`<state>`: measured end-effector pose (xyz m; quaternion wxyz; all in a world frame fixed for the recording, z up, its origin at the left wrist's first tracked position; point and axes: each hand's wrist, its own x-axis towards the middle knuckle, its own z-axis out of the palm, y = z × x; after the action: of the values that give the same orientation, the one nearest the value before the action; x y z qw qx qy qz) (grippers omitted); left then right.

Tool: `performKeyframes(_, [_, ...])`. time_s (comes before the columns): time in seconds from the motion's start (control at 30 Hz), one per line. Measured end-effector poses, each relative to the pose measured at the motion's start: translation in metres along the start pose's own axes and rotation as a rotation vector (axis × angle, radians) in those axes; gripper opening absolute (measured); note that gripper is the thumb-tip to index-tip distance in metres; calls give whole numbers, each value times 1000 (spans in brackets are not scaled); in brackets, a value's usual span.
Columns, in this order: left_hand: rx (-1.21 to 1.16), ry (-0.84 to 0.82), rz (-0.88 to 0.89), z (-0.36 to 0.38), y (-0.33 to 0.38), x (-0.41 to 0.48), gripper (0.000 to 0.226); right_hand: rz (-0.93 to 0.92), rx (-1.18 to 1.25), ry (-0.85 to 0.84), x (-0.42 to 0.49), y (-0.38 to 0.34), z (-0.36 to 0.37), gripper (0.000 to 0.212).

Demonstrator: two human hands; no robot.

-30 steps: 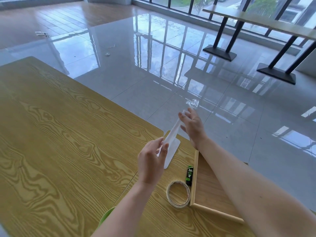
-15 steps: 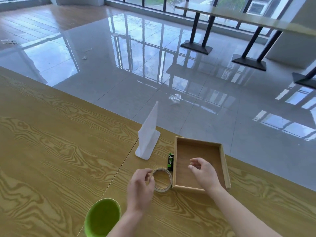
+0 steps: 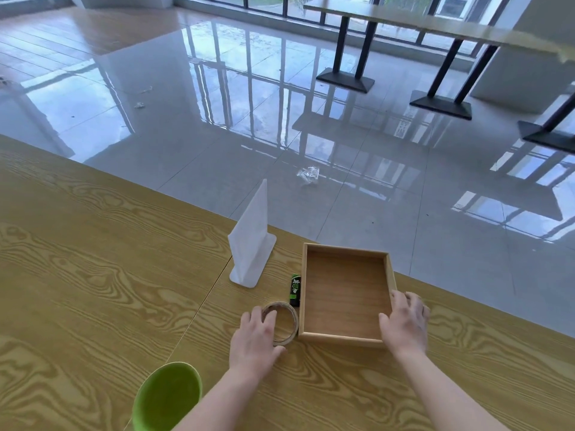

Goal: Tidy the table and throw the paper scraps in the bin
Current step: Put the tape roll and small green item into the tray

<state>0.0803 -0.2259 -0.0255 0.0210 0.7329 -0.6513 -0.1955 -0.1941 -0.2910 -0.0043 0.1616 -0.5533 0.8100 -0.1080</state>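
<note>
Left hand (image 3: 255,335) curled over tape ring (image 3: 281,321), grip on it unclear, right hand (image 3: 404,321) clasping tray (image 3: 390,275) at near right corner, tray close to table (image 3: 93,275) far edge, glue stick (image 3: 295,290) against tray's left wall, white stand (image 3: 252,237) upright behind, green bin (image 3: 166,396) at near edge, open wood to left, crumpled scrap (image 3: 308,174) on floor beyond.

I see two bare forearms and my left hand (image 3: 255,334) and right hand (image 3: 404,321), without sleeves, rings or watch.

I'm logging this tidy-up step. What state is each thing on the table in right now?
wooden tray: empty, flat on table.
tape roll: lying flat, under left hand.
right hand: gripping the tray's near right corner.
glue stick: lying capped beside the tray.
white sign stand: upright.
green cup: upright, contents unseen.
</note>
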Motion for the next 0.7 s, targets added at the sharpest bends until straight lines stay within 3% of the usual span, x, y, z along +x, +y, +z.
performKeyframes(0.13, [-15, 36, -14, 4, -6, 8, 72, 36, 11, -54, 10, 8, 8, 53])
performKeyframes(0.27, [-124, 79, -51, 7, -7, 14, 69, 22, 58, -5, 16, 16, 13, 54])
performKeyframes(0.53, [-414, 236, -160, 4, 3, 16, 75, -6, 106, 36, 15, 26, 19, 58])
performKeyframes(0.7, [-392, 352, 28, -6, 39, 32, 76, -10, 139, 11, 5, 25, 21, 60])
